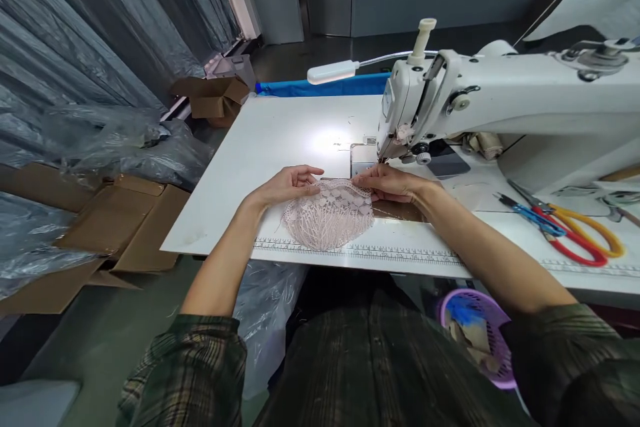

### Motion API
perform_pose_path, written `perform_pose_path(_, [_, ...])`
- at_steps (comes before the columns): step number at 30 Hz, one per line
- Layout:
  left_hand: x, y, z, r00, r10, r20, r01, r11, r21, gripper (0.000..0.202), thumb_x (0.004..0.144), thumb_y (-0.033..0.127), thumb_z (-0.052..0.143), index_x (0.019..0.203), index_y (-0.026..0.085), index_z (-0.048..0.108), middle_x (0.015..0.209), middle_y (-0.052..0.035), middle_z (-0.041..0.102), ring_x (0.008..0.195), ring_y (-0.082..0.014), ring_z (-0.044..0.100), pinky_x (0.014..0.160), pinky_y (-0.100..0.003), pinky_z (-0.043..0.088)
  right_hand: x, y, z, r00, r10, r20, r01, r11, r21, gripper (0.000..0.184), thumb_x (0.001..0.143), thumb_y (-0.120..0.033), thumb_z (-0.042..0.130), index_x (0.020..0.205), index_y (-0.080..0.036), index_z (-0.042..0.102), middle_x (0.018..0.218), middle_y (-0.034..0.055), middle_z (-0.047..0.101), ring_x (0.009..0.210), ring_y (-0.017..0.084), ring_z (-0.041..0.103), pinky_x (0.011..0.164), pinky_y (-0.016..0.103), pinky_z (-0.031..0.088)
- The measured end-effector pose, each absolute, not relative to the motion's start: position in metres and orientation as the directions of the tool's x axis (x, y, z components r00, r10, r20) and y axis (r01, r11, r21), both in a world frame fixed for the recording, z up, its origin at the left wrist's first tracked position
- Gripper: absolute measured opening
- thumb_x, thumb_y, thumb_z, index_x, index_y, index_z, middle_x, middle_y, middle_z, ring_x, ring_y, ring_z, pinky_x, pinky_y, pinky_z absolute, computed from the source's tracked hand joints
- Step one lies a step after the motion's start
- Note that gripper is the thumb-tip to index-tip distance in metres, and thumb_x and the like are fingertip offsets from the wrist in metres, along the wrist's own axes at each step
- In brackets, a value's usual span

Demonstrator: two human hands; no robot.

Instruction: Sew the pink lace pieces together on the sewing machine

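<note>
A piece of pale pink lace (327, 217) lies on the white sewing table, its lower edge near the printed ruler strip. My left hand (290, 185) rests at its upper left, thumb on the lace and the index finger stretched out. At the upper right corner, my right hand (387, 182) pinches the lace between thumb and fingers, just below the needle area of the white sewing machine (400, 107). Whether the lace lies under the presser foot is hidden by my right hand.
Scissors with red and orange handles (590, 233) and blue-handled snips (537, 217) lie at the right. A lamp (333, 72) shines on the table (225, 180). Below hangs a purple basket (505, 347) with scraps. Cardboard boxes (135, 213) stand on the left.
</note>
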State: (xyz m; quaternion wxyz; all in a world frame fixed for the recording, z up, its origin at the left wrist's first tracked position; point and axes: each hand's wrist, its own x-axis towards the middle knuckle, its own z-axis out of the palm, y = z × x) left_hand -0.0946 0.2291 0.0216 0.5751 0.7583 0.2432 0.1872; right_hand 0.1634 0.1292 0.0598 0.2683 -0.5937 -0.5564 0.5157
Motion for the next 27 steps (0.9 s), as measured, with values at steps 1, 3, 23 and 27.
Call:
perform_pose_path(1, [-0.096, 0.228, 0.022, 0.802, 0.597, 0.006, 0.152, -0.215, 0.965, 0.050, 0.080, 0.032, 0.074, 0.124, 0.013, 0.061, 0.090, -0.0057, 0.065, 0.083, -0.0137, 0.062, 0.073, -0.027, 0.048, 0.165, 0.129, 0.056, -0.180, 0.924, -0.337, 0.342, -0.262, -0.902, 0.025, 0.084, -0.041, 0.071, 0.074, -0.018, 0.072, 0.068, 0.0026, 0.069, 0.043, 0.007, 0.050, 0.051, 0.024, 0.054])
perform_pose_path(3, [-0.097, 0.225, 0.021, 0.785, 0.620, 0.005, 0.161, -0.210, 0.964, 0.048, 0.081, 0.033, 0.073, 0.122, 0.012, 0.062, 0.091, -0.0067, 0.066, 0.083, -0.0140, 0.063, 0.072, -0.027, 0.048, 0.168, 0.130, 0.050, -0.237, 0.903, -0.358, 0.229, -0.306, -0.924, 0.025, 0.081, -0.043, 0.074, 0.080, -0.018, 0.073, 0.079, 0.0037, 0.073, 0.056, 0.009, 0.060, 0.059, 0.023, 0.057])
perform_pose_path(23, [-0.144, 0.195, 0.012, 0.661, 0.747, -0.072, 0.225, -0.106, 0.969, 0.056, 0.072, 0.035, 0.078, 0.121, 0.014, 0.061, 0.082, -0.0005, 0.059, 0.073, -0.0109, 0.057, 0.070, -0.026, 0.050, 0.167, 0.125, 0.040, -0.068, 0.977, -0.201, 0.393, -0.159, -0.905, 0.029, 0.068, -0.036, 0.080, 0.092, -0.022, 0.077, 0.086, 0.0036, 0.074, 0.075, 0.018, 0.066, 0.068, 0.031, 0.056])
perform_pose_path(27, [-0.142, 0.191, 0.004, 0.585, 0.811, -0.004, 0.181, -0.126, 0.975, 0.059, 0.070, 0.032, 0.079, 0.123, 0.014, 0.060, 0.081, -0.0004, 0.058, 0.073, -0.0108, 0.056, 0.071, -0.026, 0.049, 0.165, 0.122, 0.042, -0.087, 0.974, -0.209, 0.404, -0.158, -0.901, 0.032, 0.069, -0.041, 0.079, 0.094, -0.022, 0.077, 0.082, 0.0030, 0.073, 0.073, 0.018, 0.066, 0.064, 0.030, 0.055])
